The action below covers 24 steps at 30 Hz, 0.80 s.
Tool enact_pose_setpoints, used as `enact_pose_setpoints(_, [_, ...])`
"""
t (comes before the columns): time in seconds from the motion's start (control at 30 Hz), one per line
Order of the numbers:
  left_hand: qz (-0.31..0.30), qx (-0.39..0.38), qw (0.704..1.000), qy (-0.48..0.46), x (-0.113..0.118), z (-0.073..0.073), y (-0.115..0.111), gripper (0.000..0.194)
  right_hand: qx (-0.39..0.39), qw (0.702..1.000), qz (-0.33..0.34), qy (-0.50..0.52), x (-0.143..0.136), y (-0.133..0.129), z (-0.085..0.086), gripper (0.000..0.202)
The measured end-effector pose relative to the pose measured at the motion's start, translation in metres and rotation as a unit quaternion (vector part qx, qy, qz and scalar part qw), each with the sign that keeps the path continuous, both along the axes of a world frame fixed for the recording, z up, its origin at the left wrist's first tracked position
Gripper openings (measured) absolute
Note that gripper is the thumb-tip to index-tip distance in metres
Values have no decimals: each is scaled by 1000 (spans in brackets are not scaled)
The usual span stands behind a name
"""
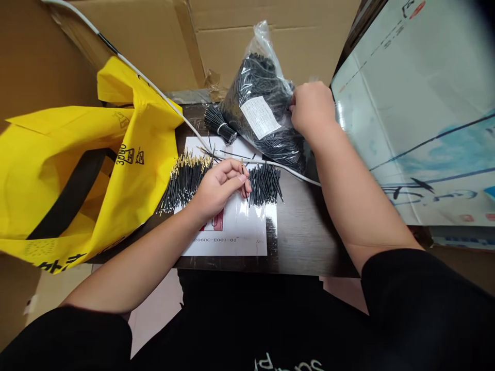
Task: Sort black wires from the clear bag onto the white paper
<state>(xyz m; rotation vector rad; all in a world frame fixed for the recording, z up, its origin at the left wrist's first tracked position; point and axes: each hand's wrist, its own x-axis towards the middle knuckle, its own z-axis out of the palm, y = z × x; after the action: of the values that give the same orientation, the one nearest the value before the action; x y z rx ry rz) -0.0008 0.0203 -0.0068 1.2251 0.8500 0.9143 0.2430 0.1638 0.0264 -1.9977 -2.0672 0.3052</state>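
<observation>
My left hand [222,188] pinches a short black wire [246,186] with a gold-coloured tip, held upright over the white sheet. Left of this hand lies a pile of black wires with gold ends [185,178]. On its right is a pile of plain short black wires [266,184]. My right hand [312,111] is closed at the right side of a clear plastic bag [263,36] packed with black pieces. Its fingertips meet the bag's edge, and what they grip is hidden.
A banded black bundle [220,125] lies left of the bag. A white cable [181,116] crosses the dark table [309,226] over a printed sheet [247,245]. A yellow bag [150,139] stands left, cardboard [270,13] behind, and a pale marked panel [425,113] right.
</observation>
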Motion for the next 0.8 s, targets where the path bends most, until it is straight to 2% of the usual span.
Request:
enact_pose_setpoints(0.1, [-7,4,1000,14,7,12,-2,6,26,998,-53,-38,3,3,1,12])
enact_pose_setpoints(0.23, [8,1,1000,13,19,25,-1,3,36,997,-30,-67,5,5,-2,5])
enact_pose_setpoints(0.33, [22,-16,1000,6,26,23,1,9,66,995,-16,-76,5,5,-5,6])
enact_pose_setpoints(0.47, [50,-34,998,-17,31,20,6,15,115,993,-22,-14,3,5,-10,3])
enact_pose_setpoints(0.53, [49,-29,998,-11,33,22,8,16,124,992,-27,4,4,5,-9,10])
enact_pose_setpoints(0.6, [52,-9,999,-4,35,24,10,16,140,989,-42,13,6,5,-3,16])
enact_pose_setpoints(0.7, [79,26,997,1,33,19,9,16,196,978,-57,33,8,-3,17,19])
enact_pose_setpoints(0.8, [92,60,993,34,28,7,7,18,300,949,2,96,-2,-27,36,21])
